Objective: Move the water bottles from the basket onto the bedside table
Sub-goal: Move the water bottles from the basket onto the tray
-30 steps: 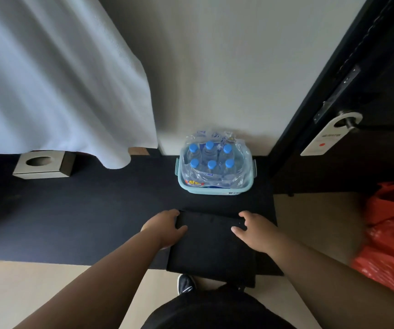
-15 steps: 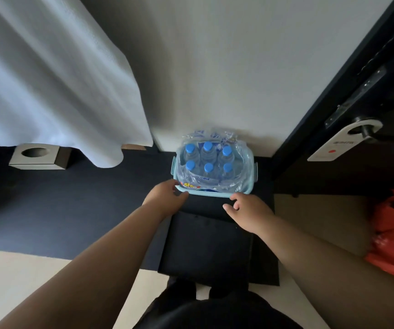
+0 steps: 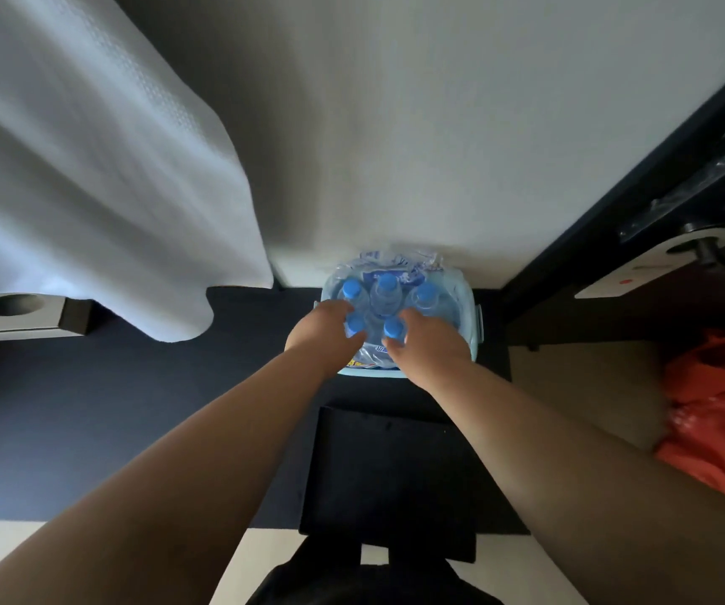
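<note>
Shrink-wrapped water bottles (image 3: 386, 294) fill the pale-blue basket (image 3: 470, 305).

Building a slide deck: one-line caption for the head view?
Left hand and right hand reach onto blue-capped clear plastic water bottles in a light-blue plastic basket by the wall.

Both arms stretch forward; left hand (image 3: 324, 331) and right hand (image 3: 432, 344) palms-down, fingers loosely curled.

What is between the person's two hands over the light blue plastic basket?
The head view shows two blue-capped clear plastic water bottles standing between the left hand and the right hand, inside the light blue plastic basket.
</note>
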